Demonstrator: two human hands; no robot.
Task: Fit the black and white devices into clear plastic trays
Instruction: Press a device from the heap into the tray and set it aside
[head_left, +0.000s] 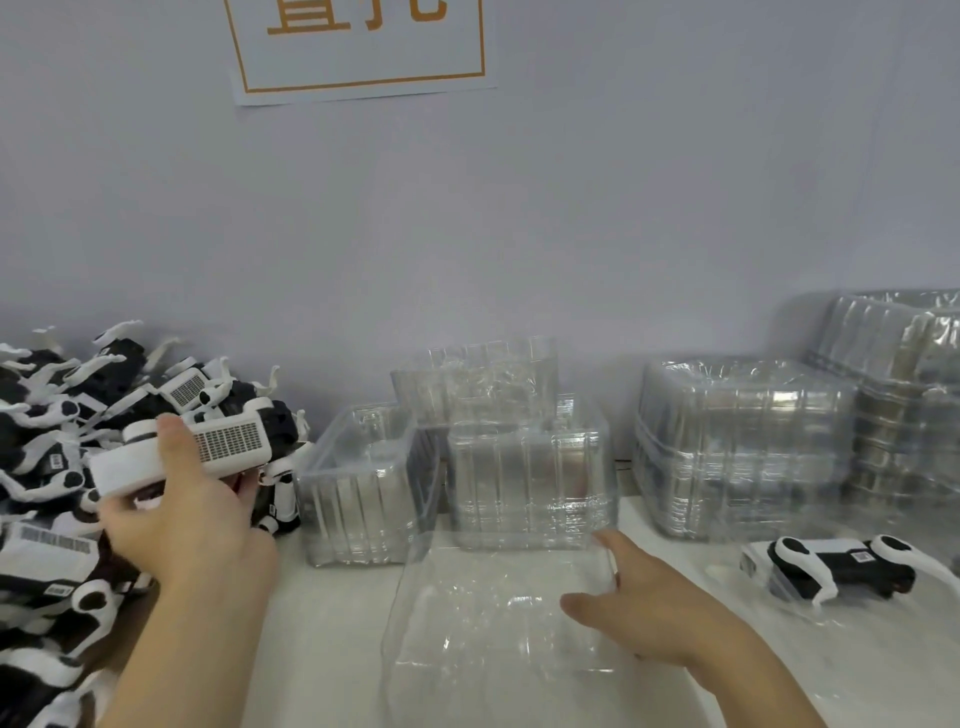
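My left hand (182, 512) grips a black and white device (208, 449) with a grid-patterned face, held above a big pile of the same devices (47, 467) at the left. A clear plastic tray (483, 629) lies open on the white table in front of me. My right hand (641, 608) holds the tray's right wall, thumb inside and fingers along the rim. Another device (841, 566) sits in a clear tray at the right.
Stacks of clear trays stand along the wall: a small one (363, 483) beside the pile, a middle group (524, 467), and taller stacks (743, 447) at the right. A paper sign (358, 47) hangs on the wall above.
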